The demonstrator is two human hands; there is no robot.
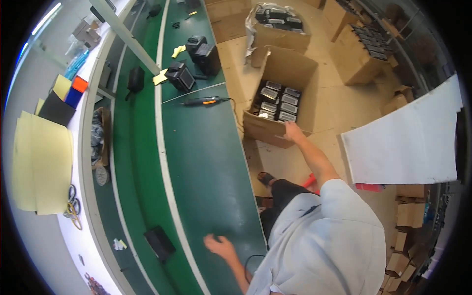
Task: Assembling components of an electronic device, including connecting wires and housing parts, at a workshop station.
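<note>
My right hand (293,132) grips the near rim of an open cardboard box (273,133) on the floor, beside the green workbench. Rows of black devices with pale labels (289,100) fill the bottom of that box. Over the near part of the green bench top (206,172), my left hand (221,247) is held with its fingers loosely bent and apart, nothing in it. Left of that hand, a black block-shaped device (160,243) lies on the green belt.
An electric screwdriver (204,101) lies on the bench, with black boxy devices (180,77) beyond it. Another carton of devices (280,37) stands behind the open box. At left, a white shelf holds scissors (73,206) and yellow sheets (42,162). A white panel (403,137) stands at right.
</note>
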